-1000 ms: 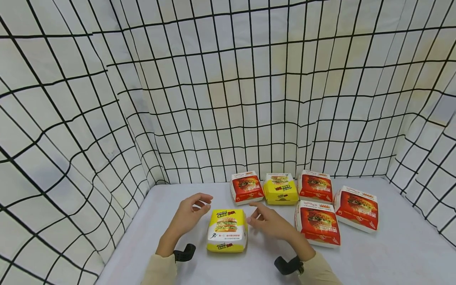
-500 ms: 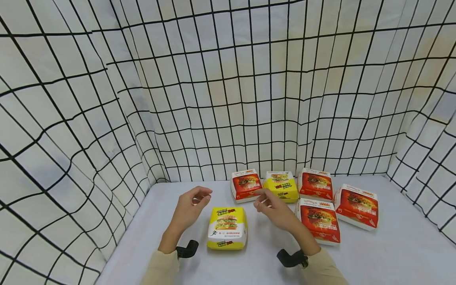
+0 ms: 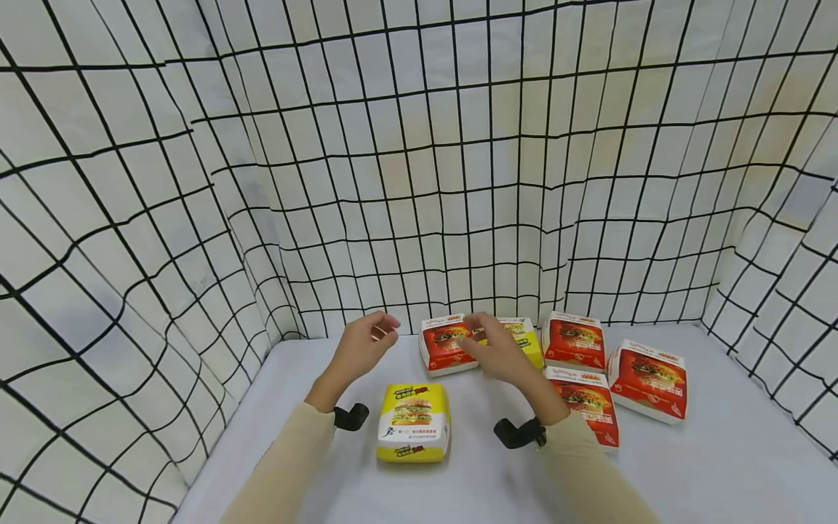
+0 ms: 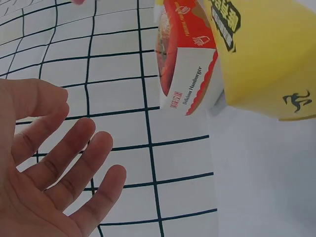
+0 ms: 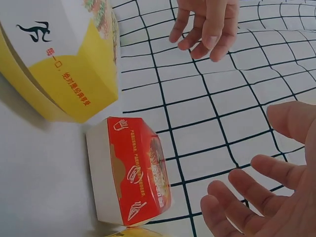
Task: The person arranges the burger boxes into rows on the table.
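A yellow and white burger box (image 3: 412, 426) sits on the table in front of both forearms. Beyond it, my left hand (image 3: 360, 346) hovers with loosely bent fingers, holding nothing; in the left wrist view its spread fingers (image 4: 98, 148) show against the netting. My right hand (image 3: 497, 349) is raised too and bare of any object, its fingers relaxed in the right wrist view. From the head it overlaps a red burger box (image 3: 445, 349) and partly hides a second yellow burger box (image 3: 527, 342) at the back.
To the right, several more red burger boxes lie on the white table (image 3: 484, 495), among them one back box (image 3: 575, 342), one nearer box (image 3: 585, 407) and one outer box (image 3: 648, 378). Black netting (image 3: 419, 234) over white cloth walls in the back and sides.
Both hands have risen and moved forward, away from the near yellow box, with the right hand now overlapping the back boxes. The boxes stay where they were.
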A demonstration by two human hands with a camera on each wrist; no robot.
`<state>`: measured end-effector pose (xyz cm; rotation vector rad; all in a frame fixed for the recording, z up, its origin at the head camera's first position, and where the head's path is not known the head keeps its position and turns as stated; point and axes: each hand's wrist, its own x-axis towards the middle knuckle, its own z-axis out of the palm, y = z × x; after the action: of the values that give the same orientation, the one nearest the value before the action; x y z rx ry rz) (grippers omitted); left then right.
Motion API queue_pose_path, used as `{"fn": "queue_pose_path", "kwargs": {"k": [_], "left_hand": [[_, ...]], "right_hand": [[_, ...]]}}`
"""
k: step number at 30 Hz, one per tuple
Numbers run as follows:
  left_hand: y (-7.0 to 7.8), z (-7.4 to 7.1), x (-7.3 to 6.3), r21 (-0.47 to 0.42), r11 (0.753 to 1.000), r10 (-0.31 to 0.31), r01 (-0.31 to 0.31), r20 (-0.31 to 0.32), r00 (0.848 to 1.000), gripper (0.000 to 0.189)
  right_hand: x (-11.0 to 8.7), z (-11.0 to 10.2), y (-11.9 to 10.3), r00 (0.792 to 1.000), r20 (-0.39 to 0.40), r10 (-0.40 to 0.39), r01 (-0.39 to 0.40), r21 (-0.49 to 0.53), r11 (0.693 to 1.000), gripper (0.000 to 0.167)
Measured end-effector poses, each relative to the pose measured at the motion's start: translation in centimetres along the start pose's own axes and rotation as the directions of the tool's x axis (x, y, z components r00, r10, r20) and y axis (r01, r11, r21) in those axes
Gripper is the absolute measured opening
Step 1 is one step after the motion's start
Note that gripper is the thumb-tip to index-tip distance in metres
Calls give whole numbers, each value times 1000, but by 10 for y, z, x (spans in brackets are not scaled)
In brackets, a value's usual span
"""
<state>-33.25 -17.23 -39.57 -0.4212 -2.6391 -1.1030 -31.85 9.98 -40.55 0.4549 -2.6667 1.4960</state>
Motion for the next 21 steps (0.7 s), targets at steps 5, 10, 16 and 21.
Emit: {"fn": "queue_pose_path", "kwargs": {"k": [5, 10, 16, 21], "left_hand": [[-5, 8, 19, 60, 998, -39, 34, 91, 995, 21], [-12, 17, 31, 101, 993, -85, 68, 181, 980, 31], [-16, 27, 41, 161, 986, -92, 47, 289, 953, 39], [-17, 32, 44, 200, 979, -107, 33, 371, 922, 46]], "right_hand": [[23, 7, -7, 999, 28, 46, -43, -99, 994, 56], [39, 18, -5, 991, 58, 117, -104, -180, 978, 57], [51, 29, 8, 984, 60, 168, -144, -286, 947, 59], [53, 36, 15, 980, 78, 183, -144, -359, 922, 60]]}}
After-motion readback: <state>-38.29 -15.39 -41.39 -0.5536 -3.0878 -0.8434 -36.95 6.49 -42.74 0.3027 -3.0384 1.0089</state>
